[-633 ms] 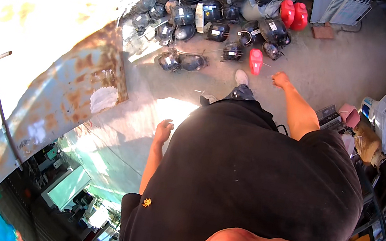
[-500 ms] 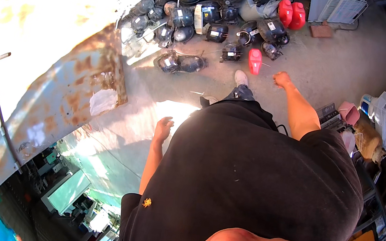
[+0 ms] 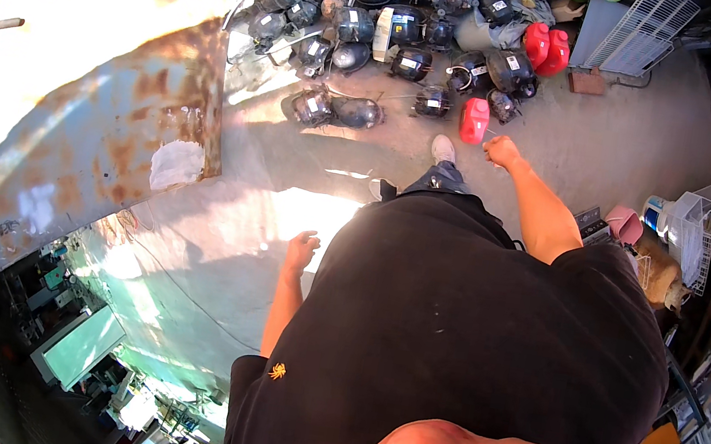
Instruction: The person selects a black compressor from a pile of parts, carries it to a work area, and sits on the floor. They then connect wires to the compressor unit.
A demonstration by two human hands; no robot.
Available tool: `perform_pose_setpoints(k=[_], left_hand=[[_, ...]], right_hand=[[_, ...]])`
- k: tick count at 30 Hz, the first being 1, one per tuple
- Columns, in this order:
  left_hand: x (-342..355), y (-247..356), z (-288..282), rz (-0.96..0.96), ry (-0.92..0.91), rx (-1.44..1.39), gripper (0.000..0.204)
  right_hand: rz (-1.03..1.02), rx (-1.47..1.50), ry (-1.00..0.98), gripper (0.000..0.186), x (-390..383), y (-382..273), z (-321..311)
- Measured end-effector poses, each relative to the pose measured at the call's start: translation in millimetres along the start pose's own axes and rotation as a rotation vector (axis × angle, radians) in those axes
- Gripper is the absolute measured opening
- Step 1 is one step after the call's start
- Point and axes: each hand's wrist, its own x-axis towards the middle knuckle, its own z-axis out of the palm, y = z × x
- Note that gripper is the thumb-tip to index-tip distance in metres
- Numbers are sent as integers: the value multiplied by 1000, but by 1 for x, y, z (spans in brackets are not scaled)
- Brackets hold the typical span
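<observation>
My left hand [image 3: 301, 251] hangs beside my dark shirt at the left, fingers apart and loosely bent, holding nothing visible. My right hand [image 3: 500, 152] is out to the right with fingers curled; I cannot make out anything in it. It is nearest a red plastic jug [image 3: 473, 122] standing on the floor. Behind that jug lie many black compressors [image 3: 410, 65] in a pile. Two more red jugs [image 3: 552, 53] stand at the back. My shoe [image 3: 442, 150] shows below the single jug.
A rusty metal sheet [image 3: 134, 106] with a bent bar takes up the left. A wire rack [image 3: 636, 34] leans at the back right by a brick [image 3: 587, 82]. Buckets, baskets and odd items [image 3: 680, 234] crowd the right. A pale green panel [image 3: 81, 337] lies at lower left.
The view has turned slightly, with the pile shifting right. My right hand has moved left, closer to the single red jug. My left hand is a little lower in the picture.
</observation>
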Motion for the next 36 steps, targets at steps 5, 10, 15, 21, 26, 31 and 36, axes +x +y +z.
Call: perform_pose_setpoints(k=[5, 10, 15, 21, 26, 31, 36], left_hand=[[-2, -73, -14, -148, -40, -33, 36], [1, -136, -27, -263, 3, -236, 32], [31, -107, -21, -269, 4, -366, 34], [43, -38, -28, -212, 38, -369, 38], [43, 41, -40, -208, -39, -79, 37], [108, 7, -18, -394, -17, -136, 37], [197, 28, 29, -262, -20, 43, 44]], right_hand=[[110, 27, 29, 27, -33, -40, 23], [88, -110, -32, 27, -41, -56, 51], [-164, -371, -88, 27, -21, -16, 42], [276, -295, -139, 25, 38, -82, 44], [-129, -512, -188, 28, 129, -123, 56], [-147, -402, -173, 38, 243, -204, 79], [-255, -378, -25, 43, 366, -234, 97]])
